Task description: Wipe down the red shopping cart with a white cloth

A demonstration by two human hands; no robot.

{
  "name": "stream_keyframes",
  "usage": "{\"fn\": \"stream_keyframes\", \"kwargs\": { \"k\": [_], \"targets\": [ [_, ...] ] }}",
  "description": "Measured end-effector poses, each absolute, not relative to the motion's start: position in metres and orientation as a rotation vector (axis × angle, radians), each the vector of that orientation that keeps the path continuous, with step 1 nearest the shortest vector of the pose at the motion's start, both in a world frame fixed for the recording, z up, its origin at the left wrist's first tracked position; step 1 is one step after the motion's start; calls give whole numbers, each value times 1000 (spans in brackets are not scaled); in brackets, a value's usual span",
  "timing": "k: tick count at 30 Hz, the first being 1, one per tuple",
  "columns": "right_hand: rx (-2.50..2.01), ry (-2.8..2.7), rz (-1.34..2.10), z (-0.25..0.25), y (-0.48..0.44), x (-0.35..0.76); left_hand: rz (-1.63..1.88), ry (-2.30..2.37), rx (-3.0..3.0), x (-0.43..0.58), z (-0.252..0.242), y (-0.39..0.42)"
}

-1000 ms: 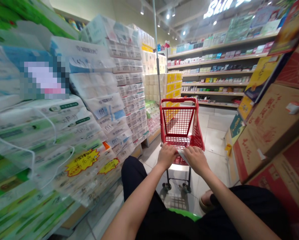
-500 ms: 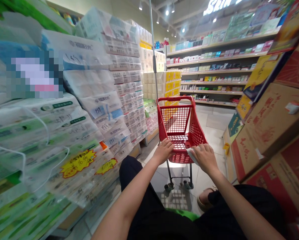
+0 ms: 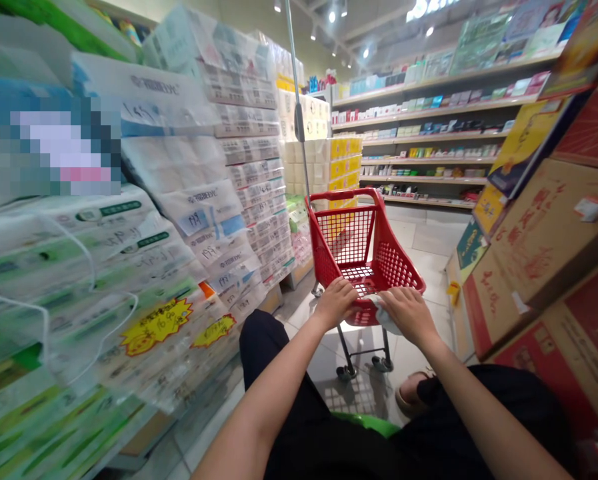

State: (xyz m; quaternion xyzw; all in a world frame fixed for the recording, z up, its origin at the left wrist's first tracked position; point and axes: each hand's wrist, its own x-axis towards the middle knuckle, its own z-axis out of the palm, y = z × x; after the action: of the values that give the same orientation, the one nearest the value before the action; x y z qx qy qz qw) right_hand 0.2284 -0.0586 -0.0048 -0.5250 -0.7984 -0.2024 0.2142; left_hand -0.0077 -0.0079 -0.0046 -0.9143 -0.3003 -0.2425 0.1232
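A red plastic shopping cart (image 3: 399, 257) with a grid basket stands in front of me, a tall metal pole (image 3: 297, 87) rising from its far left corner. My left hand (image 3: 337, 302) is closed over the near rim of the basket. Just to its right, my right hand (image 3: 407, 312) is closed on a white cloth (image 3: 386, 320) pressed against the same rim. Part of the cloth is hidden under the fingers. Inside the basket I see only the grid floor.
Stacked tissue packs (image 3: 193, 207) with yellow price signs (image 3: 156, 327) line the left side. Cardboard boxes (image 3: 543, 233) are piled close on the right. Shelves (image 3: 423, 140) of small boxed goods run across the back. Pale floor tiles (image 3: 429, 240) lie between.
The cart has turned a little, its far handle and pole shifting left and its right rim swinging right. My left hand has moved slightly right along the rim, nearer the cloth.
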Motion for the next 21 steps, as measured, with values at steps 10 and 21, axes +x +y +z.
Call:
{"fn": "stream_keyframes", "kwargs": {
  "k": [10,21],
  "targets": [
    [-1651,-1901,-580,-13,-55,217,-738,-945,-2621,-2,-16,-9],
    [-1360,-2275,-508,-11,-61,201,-800,-897,-2702,-20,-16,-12]
  ]
}}
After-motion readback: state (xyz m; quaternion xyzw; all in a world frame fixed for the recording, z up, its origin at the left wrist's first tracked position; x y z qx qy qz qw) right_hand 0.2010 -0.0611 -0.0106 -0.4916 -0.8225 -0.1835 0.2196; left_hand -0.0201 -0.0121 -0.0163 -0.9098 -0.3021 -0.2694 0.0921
